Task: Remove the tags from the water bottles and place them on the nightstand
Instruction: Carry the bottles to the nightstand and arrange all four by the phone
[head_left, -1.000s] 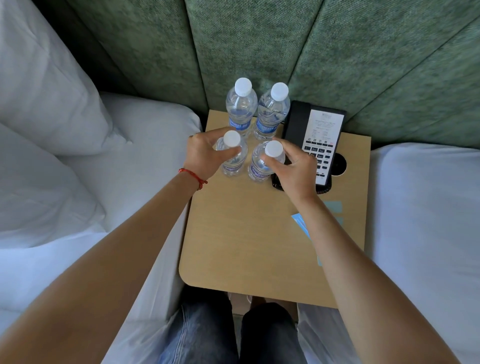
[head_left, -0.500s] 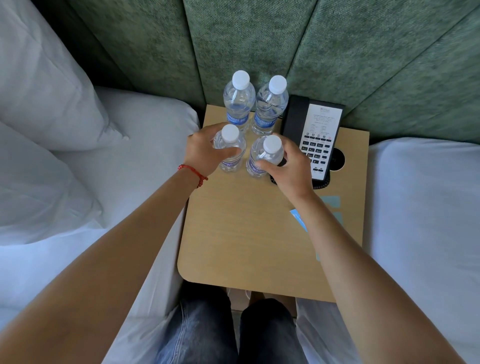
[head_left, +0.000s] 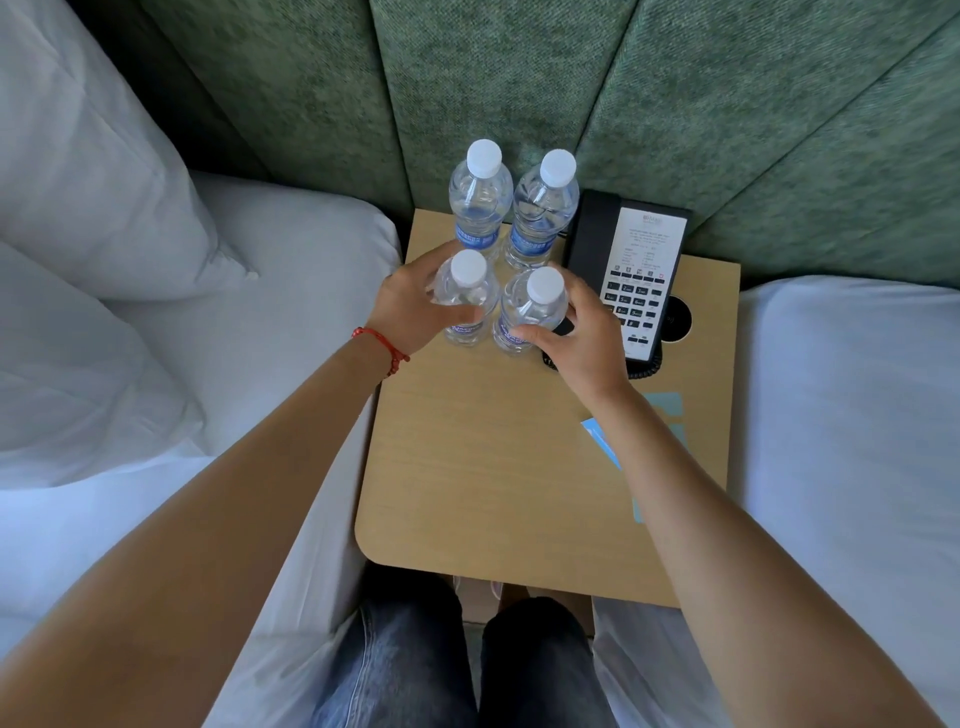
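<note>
Gripping one front bottle each, the left hand (head_left: 410, 306) holds the left bottle (head_left: 466, 301) and the right hand (head_left: 582, 338) the right bottle (head_left: 530, 317), fingers curled round them, upright on the desk (head_left: 483, 467).

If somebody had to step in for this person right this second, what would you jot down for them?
Left hand: grips the front left bottle.
Right hand: grips the front right bottle.
Both bottles stand upright on the nightstand, just in front of the two back bottles by the phone.
Done: all four bottles are on the nightstand; no tag shows on any. Blue cards, perhaps the tags, lie at the right edge, partly hidden by the arm.
Left: let go, and check the hidden sides for tags.
</note>
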